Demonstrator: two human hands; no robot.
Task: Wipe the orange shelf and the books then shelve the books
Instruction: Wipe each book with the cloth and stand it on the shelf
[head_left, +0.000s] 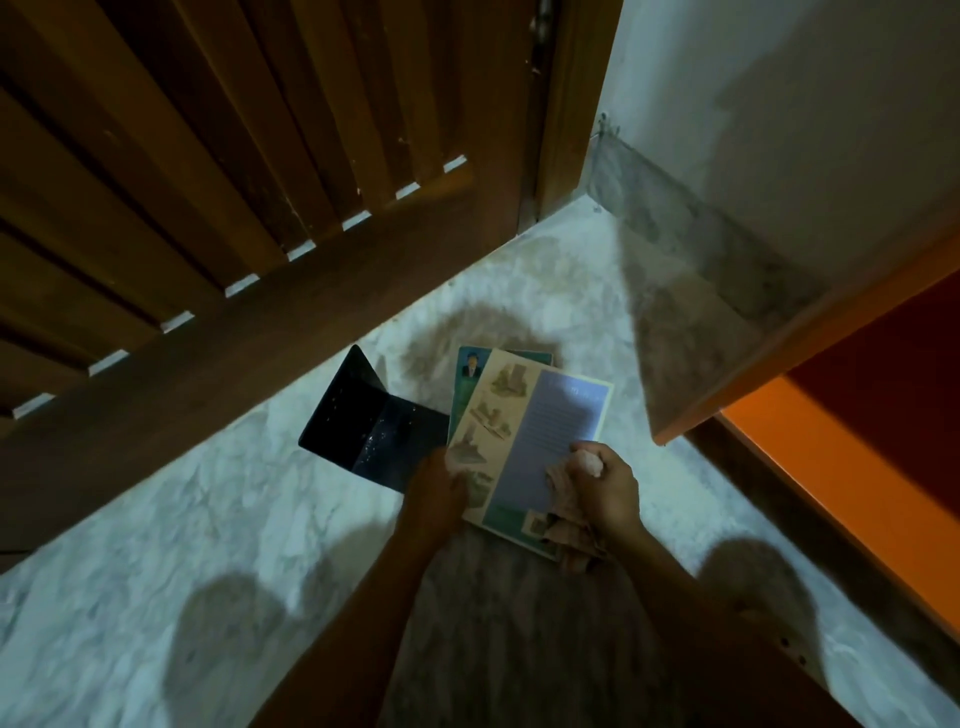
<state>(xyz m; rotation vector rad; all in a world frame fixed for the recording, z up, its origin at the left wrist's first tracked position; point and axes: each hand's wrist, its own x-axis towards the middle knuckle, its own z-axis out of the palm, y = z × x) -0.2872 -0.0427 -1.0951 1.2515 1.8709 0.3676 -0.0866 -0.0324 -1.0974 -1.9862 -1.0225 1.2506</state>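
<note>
Marble floor (208, 519), slatted door (208, 182) far left, orange shelf (831, 467) right, near the books. Top book (540, 431) overlaps a teal book (470, 364); dark folder (363, 426) open just left. Left hand (434, 493) grips the top book's left edge; right hand (602, 488) clenches a cloth (566, 535) against its cover.

Floor (182, 519): pale veined marble. On it: one dark blue book (363, 431), lying open just beside the wooden door (208, 208); one teal book (467, 374), flat, slightly farther from that door, largely covered from above
</note>
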